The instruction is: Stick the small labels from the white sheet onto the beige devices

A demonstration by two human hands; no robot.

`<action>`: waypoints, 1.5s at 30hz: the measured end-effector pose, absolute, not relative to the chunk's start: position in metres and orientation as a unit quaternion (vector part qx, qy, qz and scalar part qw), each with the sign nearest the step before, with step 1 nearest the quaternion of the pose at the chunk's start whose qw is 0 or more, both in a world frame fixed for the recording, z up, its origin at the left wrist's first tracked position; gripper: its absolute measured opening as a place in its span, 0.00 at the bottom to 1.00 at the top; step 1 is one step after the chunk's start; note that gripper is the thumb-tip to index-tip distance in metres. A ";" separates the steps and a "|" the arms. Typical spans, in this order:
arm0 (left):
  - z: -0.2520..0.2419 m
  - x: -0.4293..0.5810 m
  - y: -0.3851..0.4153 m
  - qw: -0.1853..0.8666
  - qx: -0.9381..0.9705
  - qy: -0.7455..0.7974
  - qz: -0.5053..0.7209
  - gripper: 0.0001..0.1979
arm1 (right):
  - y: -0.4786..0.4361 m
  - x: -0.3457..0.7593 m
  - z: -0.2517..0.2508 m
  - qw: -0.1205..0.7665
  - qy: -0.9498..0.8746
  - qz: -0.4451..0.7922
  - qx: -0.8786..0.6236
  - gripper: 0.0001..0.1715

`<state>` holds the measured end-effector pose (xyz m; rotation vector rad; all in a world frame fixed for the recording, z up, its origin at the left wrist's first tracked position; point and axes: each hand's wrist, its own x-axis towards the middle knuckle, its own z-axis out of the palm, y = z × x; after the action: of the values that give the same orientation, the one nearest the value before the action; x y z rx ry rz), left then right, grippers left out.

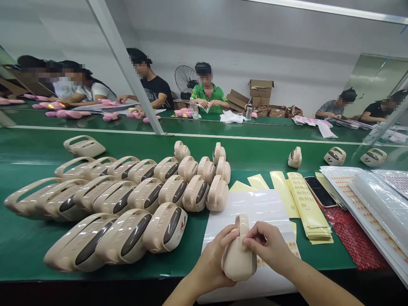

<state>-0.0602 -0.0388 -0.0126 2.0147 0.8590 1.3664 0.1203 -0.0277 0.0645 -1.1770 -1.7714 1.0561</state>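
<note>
My left hand is wrapped round a beige plastic device with a carry handle, held above a white sticker sheet with its handle side up. The fingers of my right hand are pinched together at the round lower end of the handle, touching it. Anything small between those fingertips is hidden. Orange round stickers show on the sheet beside my right wrist. Closest on the left stands a like device with a dark panel and a printed picture.
Rows of beige devices fill the left of the green table. On the right lie yellow sticker strips, a phone, red bubble wrap and plastic-covered sheets. Several co-workers sit across a green bench.
</note>
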 end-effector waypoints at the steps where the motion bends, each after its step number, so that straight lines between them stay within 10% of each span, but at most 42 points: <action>1: -0.012 -0.060 -0.039 0.280 0.748 0.320 0.510 0.50 | -0.029 0.121 0.062 0.370 -0.716 0.381 -0.452 0.08; 8: -0.008 -0.060 -0.042 0.297 0.742 0.315 0.512 0.48 | -0.032 0.130 0.052 0.321 -0.869 0.034 -0.375 0.13; 18: -0.003 -0.064 -0.043 0.162 0.834 0.295 0.436 0.51 | -0.017 0.129 0.065 0.225 -0.726 0.393 -0.517 0.31; 23: -0.005 -0.061 -0.053 0.318 0.637 0.383 0.589 0.46 | -0.030 0.134 0.038 0.353 -0.662 0.433 -0.501 0.14; 28: -0.022 -0.051 -0.066 0.549 0.324 0.342 0.690 0.39 | -0.062 0.140 -0.007 0.195 -0.653 0.493 -0.541 0.08; 34: -0.042 -0.051 -0.070 0.713 0.221 0.148 0.648 0.20 | -0.078 0.141 -0.039 0.161 -0.791 0.274 -0.523 0.13; 45: -0.008 -0.033 -0.065 0.732 0.172 -0.099 0.651 0.20 | -0.079 0.138 -0.049 0.180 -0.913 -0.034 -0.364 0.10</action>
<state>-0.0332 -0.0654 -0.0078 0.3783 -0.2187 1.4332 0.1384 -0.0793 -0.0494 -1.0298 -2.5805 -0.0948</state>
